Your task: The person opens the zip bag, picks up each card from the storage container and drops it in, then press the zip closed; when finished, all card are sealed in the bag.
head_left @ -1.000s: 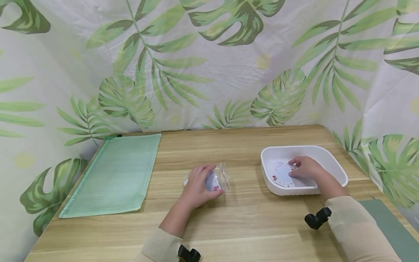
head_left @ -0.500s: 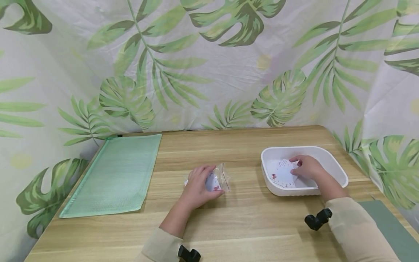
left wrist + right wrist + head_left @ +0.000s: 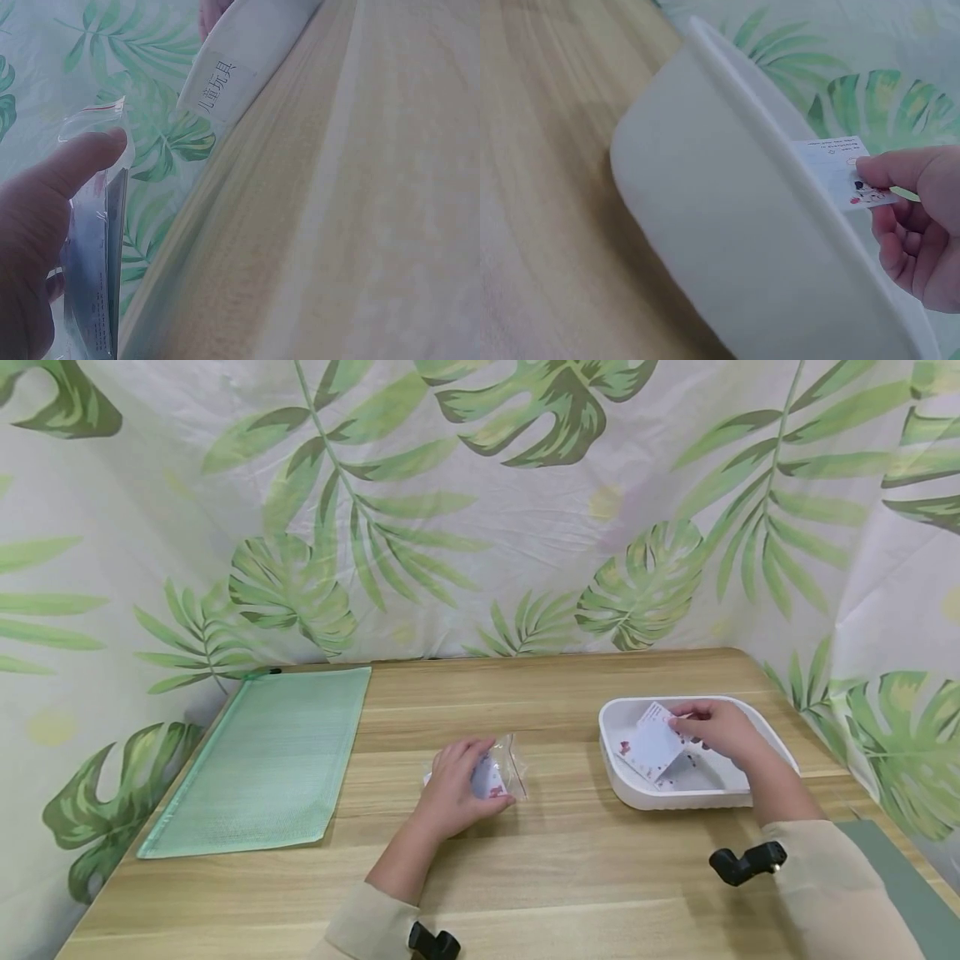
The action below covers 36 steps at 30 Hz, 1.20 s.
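White card (image 3: 654, 743) is pinched by the right hand (image 3: 716, 732), tilted up over the white tub (image 3: 757, 714) at right, while the left hand (image 3: 457, 781) grips the clear zip bag (image 3: 504, 768) mid-table, apparently keeping it steady on the wood table (image 3: 570, 860).

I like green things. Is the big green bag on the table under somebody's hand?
No, the green mesh pouch lies alone; the left hand holds a small clear bag.
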Tool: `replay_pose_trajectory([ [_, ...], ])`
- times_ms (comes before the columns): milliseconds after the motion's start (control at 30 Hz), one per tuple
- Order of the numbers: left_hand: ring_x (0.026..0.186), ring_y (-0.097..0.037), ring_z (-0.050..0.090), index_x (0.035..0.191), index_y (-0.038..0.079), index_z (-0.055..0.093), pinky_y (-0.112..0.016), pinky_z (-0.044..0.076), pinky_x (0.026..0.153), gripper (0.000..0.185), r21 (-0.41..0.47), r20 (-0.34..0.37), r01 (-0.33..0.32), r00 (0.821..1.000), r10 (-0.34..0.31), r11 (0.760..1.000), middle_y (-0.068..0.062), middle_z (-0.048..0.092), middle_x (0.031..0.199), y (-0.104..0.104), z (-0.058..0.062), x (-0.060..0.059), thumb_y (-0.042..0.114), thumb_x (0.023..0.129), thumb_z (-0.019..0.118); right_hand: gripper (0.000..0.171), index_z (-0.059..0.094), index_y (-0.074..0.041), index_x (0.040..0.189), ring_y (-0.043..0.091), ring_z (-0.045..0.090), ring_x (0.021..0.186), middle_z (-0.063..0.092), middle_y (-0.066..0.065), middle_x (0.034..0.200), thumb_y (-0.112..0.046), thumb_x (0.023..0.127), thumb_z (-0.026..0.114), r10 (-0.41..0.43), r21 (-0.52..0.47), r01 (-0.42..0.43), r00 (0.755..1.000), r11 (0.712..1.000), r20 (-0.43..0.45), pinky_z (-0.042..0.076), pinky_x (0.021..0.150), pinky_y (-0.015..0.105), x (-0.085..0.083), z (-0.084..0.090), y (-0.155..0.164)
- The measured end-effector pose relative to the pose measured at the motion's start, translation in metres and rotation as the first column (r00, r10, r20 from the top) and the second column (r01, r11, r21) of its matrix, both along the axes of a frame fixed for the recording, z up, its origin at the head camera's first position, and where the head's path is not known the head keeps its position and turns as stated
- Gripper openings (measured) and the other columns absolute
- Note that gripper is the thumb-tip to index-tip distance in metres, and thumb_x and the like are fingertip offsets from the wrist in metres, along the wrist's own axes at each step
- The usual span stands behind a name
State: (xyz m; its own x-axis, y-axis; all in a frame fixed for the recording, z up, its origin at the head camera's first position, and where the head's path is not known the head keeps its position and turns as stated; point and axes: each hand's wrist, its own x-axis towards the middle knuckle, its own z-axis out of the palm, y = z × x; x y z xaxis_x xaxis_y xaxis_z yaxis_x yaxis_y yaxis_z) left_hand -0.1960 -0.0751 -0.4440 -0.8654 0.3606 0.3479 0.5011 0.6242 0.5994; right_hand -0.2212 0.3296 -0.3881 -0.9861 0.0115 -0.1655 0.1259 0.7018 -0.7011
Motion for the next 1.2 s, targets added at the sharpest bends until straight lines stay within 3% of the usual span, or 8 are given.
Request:
replay_pose_trajectory([
  [200,0.126,-0.034,0.047,0.137,0.007,0.054,-0.051,0.037,0.106,0.083,0.002,-0.010,0.004,1.000,-0.004,1.000,-0.012,0.057,0.132,0.000,0.001,0.000,0.037,0.067,0.086,0.051,0.052,0.007,0.134,0.008,0.062,0.074,0.066,-0.009,0.085,-0.025,0.095,0.062,-0.028,-0.114,0.023,0.999,0.993,-0.040,0.055,0.070,0.022,0.011,0.016,-0.004],
  [367,0.126,-0.034,0.048,0.137,0.007,0.054,-0.051,0.037,0.107,0.083,0.000,-0.027,0.008,1.000,-0.008,1.000,-0.012,0.057,0.132,0.000,0.001,0.000,0.038,0.066,0.086,0.055,0.048,0.005,0.140,0.003,0.062,0.072,0.065,-0.019,0.082,-0.024,0.095,0.062,-0.062,-0.171,0.046,0.994,0.984,-0.093,0.054,0.071,0.016,0.021,0.026,-0.011],
  [667,0.121,-0.033,0.051,0.134,0.007,0.056,-0.049,0.039,0.103,0.081,-0.018,-0.071,0.009,0.997,-0.010,1.000,-0.011,0.059,0.128,-0.001,0.000,0.000,0.038,0.065,0.086,0.052,0.053,0.011,0.133,-0.001,0.065,0.070,0.065,-0.027,0.076,-0.019,0.092,0.066,-0.133,-0.342,0.055,0.968,0.938,-0.211,0.056,0.069,0.018,0.036,0.029,-0.050],
  [933,0.122,-0.033,0.050,0.134,0.007,0.056,-0.049,0.039,0.104,0.081,-0.019,-0.068,0.004,0.998,-0.006,1.000,-0.011,0.059,0.128,-0.001,0.000,0.000,0.039,0.065,0.085,0.044,0.058,0.012,0.126,0.001,0.066,0.068,0.071,-0.016,0.080,-0.011,0.090,0.067,-0.084,-0.422,0.001,0.980,0.907,-0.178,0.057,0.068,0.021,0.043,0.022,-0.091],
  [1200,0.122,-0.034,0.050,0.133,0.006,0.057,-0.050,0.038,0.105,0.081,-0.028,-0.065,0.013,0.998,-0.015,1.000,-0.012,0.059,0.128,-0.001,0.002,0.001,0.038,0.065,0.085,0.037,0.063,0.014,0.118,0.003,0.063,0.066,0.071,-0.002,0.083,-0.007,0.087,0.067,-0.023,-0.429,-0.036,0.991,0.902,-0.132,0.056,0.064,0.020,0.040,0.014,-0.120],
])
